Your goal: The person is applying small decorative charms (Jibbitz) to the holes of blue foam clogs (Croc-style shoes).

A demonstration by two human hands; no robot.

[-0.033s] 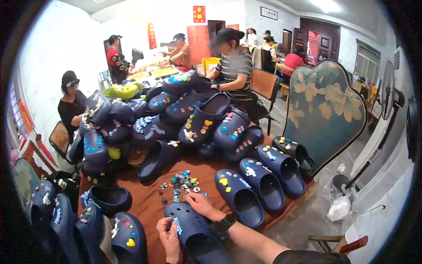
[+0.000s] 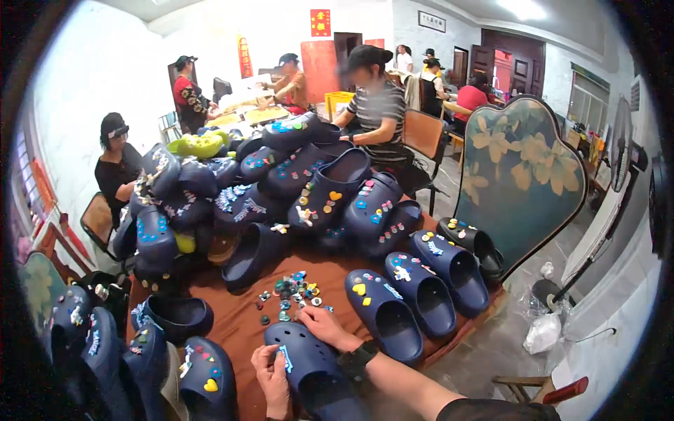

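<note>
A dark blue clog (image 2: 298, 337) lies on a brown cloth (image 2: 242, 337), between the person's hands; the left hand (image 2: 272, 375) touches its blue charm (image 2: 285, 358), whether gripping I cannot tell; the right hand (image 2: 326, 327) bends beside loose charms (image 2: 298, 286), its grip hidden; several holes look bare, so decorating seems barely begun here; three clogs (image 2: 421, 291) rightward already carry charms.
</note>
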